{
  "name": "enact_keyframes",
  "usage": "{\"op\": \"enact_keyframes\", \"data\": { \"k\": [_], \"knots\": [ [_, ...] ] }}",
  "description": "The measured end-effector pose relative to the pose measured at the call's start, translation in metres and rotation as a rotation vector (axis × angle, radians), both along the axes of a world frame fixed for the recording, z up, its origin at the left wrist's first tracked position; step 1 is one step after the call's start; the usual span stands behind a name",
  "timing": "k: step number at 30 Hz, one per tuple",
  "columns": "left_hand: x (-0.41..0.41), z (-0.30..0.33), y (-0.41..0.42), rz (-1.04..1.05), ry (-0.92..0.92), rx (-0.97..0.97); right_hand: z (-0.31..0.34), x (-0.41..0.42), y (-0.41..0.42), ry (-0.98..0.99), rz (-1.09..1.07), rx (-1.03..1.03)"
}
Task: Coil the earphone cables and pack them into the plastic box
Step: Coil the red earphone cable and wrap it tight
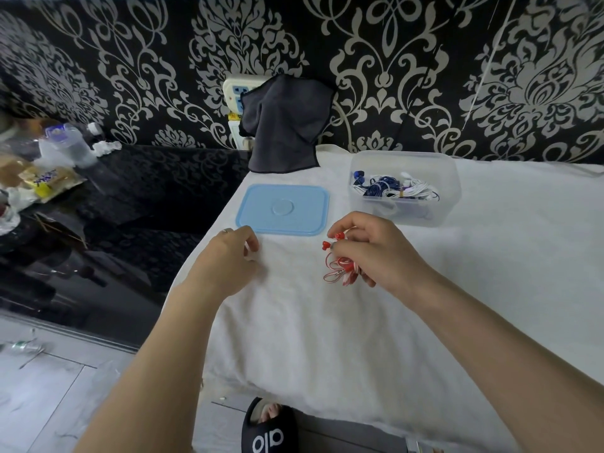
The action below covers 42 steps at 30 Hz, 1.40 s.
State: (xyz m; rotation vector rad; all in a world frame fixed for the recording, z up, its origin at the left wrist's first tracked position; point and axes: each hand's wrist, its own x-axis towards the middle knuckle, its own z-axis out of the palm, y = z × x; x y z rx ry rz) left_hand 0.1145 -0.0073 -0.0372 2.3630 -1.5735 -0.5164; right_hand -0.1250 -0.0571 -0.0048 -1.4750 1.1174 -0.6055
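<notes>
Right hand [369,250], fingers curled, pinching one coiled red-and-white earphone cable [340,269] just above the white towel [327,338] covering the desk; two red earbuds [333,240] poking out beside the thumb, loops hanging below the fingers. Left hand [228,259] curled palm-down against the towel, fingertips pinching something small and pale, too small to identify; one ring on a finger.

Just beyond the hands, one light-blue lid [282,209] lying flat on the towel, separate from its box. To the lid's right, one clear plastic box [405,188], open, holding bundled earphones already: blue cable and white cable, tangled together so the exact count cannot be told.

Behind the lid, one dark cloth [284,125] draped over a white wall socket [237,93], against black-and-silver patterned wallpaper [425,60]. At far left, one black glossy surface [130,197] carrying snack packets and plastic bottles, blurred. At the bottom edge, one black slipper [268,429] on a foot.
</notes>
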Motion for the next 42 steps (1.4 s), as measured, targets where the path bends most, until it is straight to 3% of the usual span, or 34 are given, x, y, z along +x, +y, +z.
{"op": "enact_keyframes", "data": {
  "k": [6,13,17,30,42],
  "knots": [
    [0.003,-0.003,0.002,0.028,-0.003,-0.004,-0.006,0.0,-0.001,0.069,0.1,-0.008],
    [-0.036,0.024,-0.003,-0.094,0.424,-0.149,-0.003,-0.003,0.0,0.093,0.078,-0.038],
    [-0.056,0.032,-0.004,-0.149,0.552,-0.174,-0.001,-0.004,0.0,0.081,0.056,-0.092],
    [-0.069,0.032,-0.015,-0.189,0.592,-0.227,0.008,-0.009,-0.005,-0.046,-0.009,-0.013],
    [-0.076,0.039,-0.018,-0.177,0.672,-0.222,0.001,-0.011,-0.005,-0.003,0.0,-0.1]
  ]
}}
